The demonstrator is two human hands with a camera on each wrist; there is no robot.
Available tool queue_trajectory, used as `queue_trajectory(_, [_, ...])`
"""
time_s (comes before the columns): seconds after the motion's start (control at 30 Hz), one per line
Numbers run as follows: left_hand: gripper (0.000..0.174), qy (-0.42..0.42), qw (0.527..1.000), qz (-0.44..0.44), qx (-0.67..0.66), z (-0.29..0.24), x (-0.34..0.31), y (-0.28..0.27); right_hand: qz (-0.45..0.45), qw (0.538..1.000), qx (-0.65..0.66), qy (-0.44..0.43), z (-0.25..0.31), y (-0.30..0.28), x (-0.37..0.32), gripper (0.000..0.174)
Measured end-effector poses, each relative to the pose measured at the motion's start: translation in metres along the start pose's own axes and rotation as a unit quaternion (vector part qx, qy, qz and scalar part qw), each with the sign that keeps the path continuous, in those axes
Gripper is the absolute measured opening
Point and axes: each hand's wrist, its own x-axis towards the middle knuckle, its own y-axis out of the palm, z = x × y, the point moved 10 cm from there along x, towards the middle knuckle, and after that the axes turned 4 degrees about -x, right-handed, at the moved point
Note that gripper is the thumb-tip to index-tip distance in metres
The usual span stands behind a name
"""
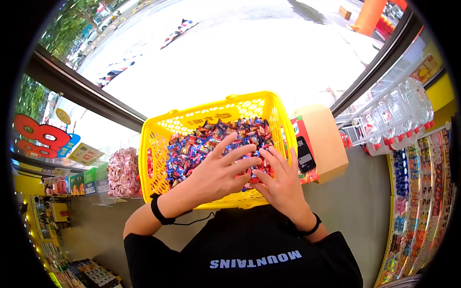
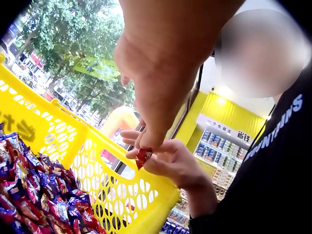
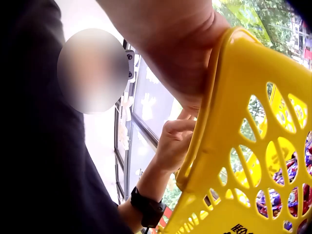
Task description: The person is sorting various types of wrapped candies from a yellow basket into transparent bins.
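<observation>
Your right hand pinches a red-wrapped candy above the yellow basket, near side. Your left hand has a fingertip at the same wrapper; can't tell if it grips. Inside the basket: heap of wrapped candies. Just right of it: cardboard box, black device. Left of it: pink packs. Far right of it: bottles.

Blue-and-red foil-wrapped candies lie in a yellow perforated plastic basket before the person in a black shirt, a small red wrapped packet between left hand and right hand, pink wrapped packets left of the basket, and a tan cardboard box right.
</observation>
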Motion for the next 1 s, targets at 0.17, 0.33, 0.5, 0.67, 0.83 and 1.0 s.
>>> queue_trajectory(0.17, [0.014,-0.096,0.994,-0.037,0.02,0.0,-0.026,-0.014,0.003,0.997,0.052,-0.054,0.015,0.008,0.009,0.019])
queue_trajectory(0.33, [0.026,-0.184,0.98,-0.059,-0.048,0.0,-0.056,-0.003,0.01,0.993,0.038,-0.109,0.027,0.012,0.011,0.011])
queue_trajectory(0.5, [0.018,-0.199,0.976,-0.093,-0.013,-0.002,-0.083,-0.003,0.025,0.989,0.044,-0.139,0.045,0.021,0.01,0.011])
queue_trajectory(0.67, [0.028,-0.218,0.965,-0.147,0.001,0.004,-0.119,-0.014,0.034,0.989,0.036,-0.138,0.075,0.032,0.018,0.015])
queue_trajectory(0.83, [0.035,-0.21,0.961,-0.181,-0.011,0.011,-0.174,-0.028,0.013,0.987,0.006,-0.158,0.128,0.06,0.024,0.015])
queue_trajectory(1.0, [0.03,-0.21,0.955,-0.209,0.007,0.027,-0.249,-0.063,0.012,0.99,0.017,-0.139,0.2,0.098,0.046,0.014])
